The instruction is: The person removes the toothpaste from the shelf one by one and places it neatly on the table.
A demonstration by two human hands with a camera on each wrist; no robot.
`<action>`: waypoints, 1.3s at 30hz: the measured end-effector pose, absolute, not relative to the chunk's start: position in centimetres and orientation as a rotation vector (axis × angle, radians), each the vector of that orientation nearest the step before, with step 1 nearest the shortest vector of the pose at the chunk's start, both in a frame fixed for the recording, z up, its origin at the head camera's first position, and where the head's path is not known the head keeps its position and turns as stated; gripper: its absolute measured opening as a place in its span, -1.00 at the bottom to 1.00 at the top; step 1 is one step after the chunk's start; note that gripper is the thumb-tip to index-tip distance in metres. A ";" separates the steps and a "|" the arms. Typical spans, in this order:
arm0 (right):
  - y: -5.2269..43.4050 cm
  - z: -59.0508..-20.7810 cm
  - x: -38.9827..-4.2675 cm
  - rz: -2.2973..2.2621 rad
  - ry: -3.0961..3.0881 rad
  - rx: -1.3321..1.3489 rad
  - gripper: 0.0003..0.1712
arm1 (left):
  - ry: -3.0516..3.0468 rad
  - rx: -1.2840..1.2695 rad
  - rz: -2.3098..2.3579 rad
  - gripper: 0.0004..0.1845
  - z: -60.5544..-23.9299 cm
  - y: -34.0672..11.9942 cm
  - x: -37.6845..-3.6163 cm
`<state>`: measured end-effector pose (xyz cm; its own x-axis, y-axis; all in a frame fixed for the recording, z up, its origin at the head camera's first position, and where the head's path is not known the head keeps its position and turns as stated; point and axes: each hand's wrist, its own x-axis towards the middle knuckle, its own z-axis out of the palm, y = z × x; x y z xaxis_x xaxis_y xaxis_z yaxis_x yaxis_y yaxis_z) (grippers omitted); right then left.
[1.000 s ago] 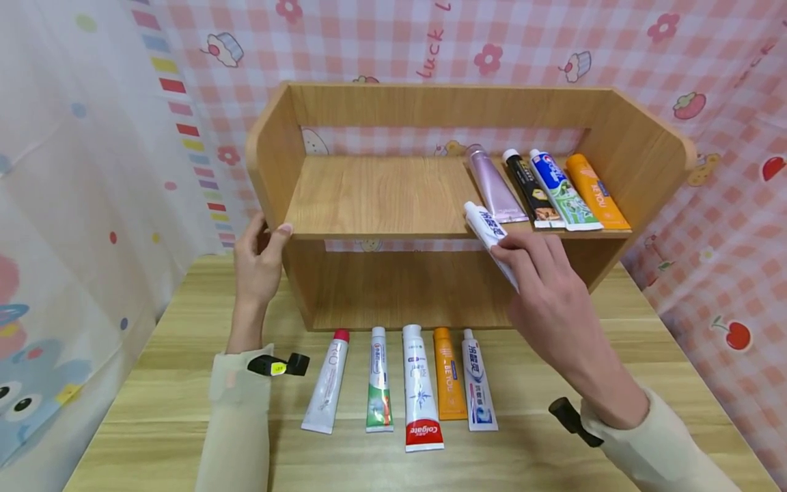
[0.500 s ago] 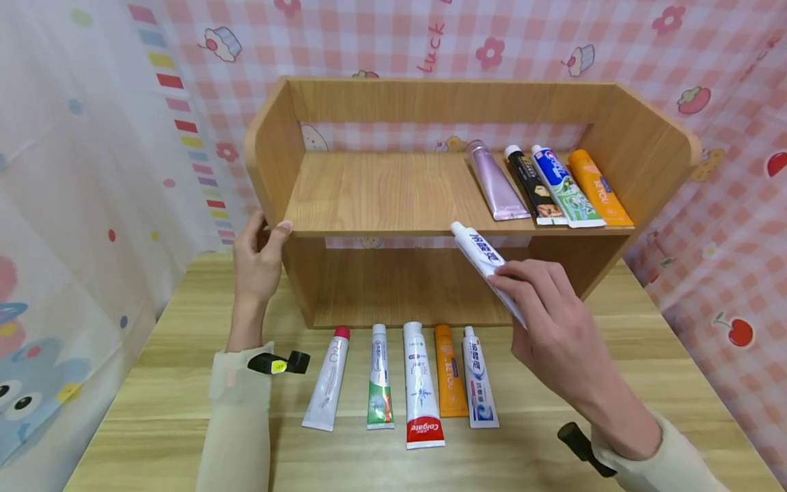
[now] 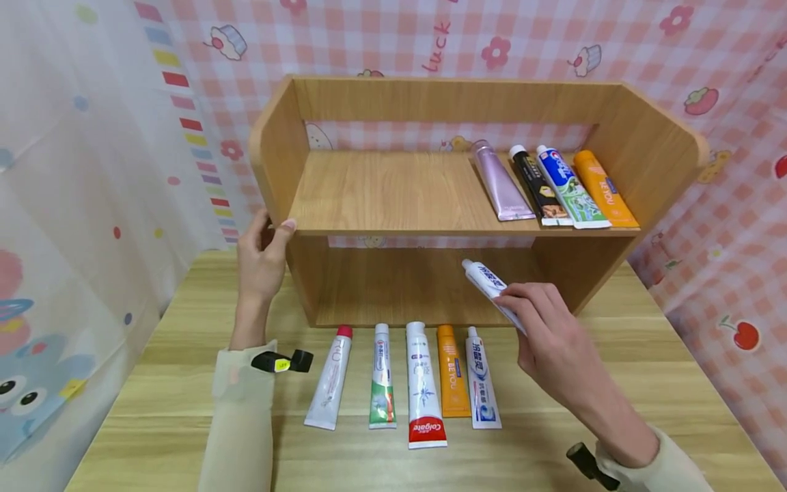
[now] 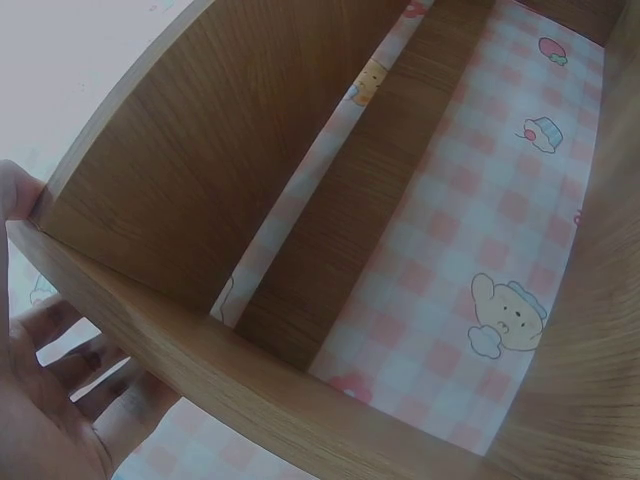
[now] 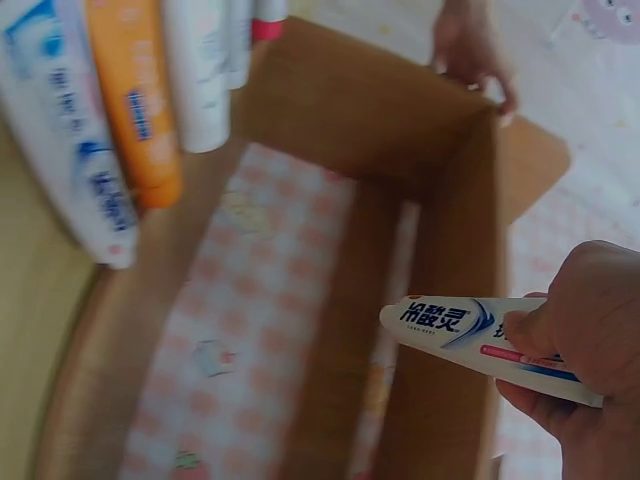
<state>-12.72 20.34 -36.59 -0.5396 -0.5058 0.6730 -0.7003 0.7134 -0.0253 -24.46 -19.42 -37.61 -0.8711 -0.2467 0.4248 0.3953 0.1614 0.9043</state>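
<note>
Pinched in the right hand's (image 3: 556, 338) fingers, a slim white plastic tube (image 3: 487, 280) slants far-left toward the boxy brown wooden shelf (image 3: 381, 195); the left hand (image 3: 261, 266) grips its left end.

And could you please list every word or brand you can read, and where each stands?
"luck": pink checked backdrop
"Colgate", upside down: red-ended white tube
"BE YOU": orange front-row tube, shelved orange tube
"冷酸灵": held tube, rightmost front-row tube
Remaining print, including the yellow strap label: too small or blurred.
</note>
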 end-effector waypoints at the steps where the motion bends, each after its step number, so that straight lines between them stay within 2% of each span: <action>1: 20.6 -37.1 -12.9 0.385 -2.278 0.901 -0.42 | -1.960 -0.139 -1.759 -0.59 -37.6 -19.4 -24.5; 10: 22.5 -40.9 -13.5 0.413 -2.313 0.807 -0.41 | -1.945 -0.157 -1.760 -0.59 -37.8 -19.6 -24.6; 25: 24.6 -45.5 -12.1 0.453 -2.396 0.724 -0.39 | -1.935 -0.144 -1.764 -0.59 -37.8 -19.5 -24.7; 31: 24.7 -46.8 -11.3 0.490 -2.457 0.692 -0.41 | -1.920 -0.159 -1.774 -0.59 -37.9 -19.3 -24.9; 39: 24.5 -47.5 -10.7 0.438 -2.470 0.699 -0.33 | -1.891 -0.190 -1.771 -0.59 -38.0 -19.4 -24.9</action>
<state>-10.66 24.46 -47.49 -0.7251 -0.3873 0.5694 -0.5595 0.8133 -0.1594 -24.86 -19.40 -37.96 -0.8461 -0.2538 0.4687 0.4511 0.1275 0.8833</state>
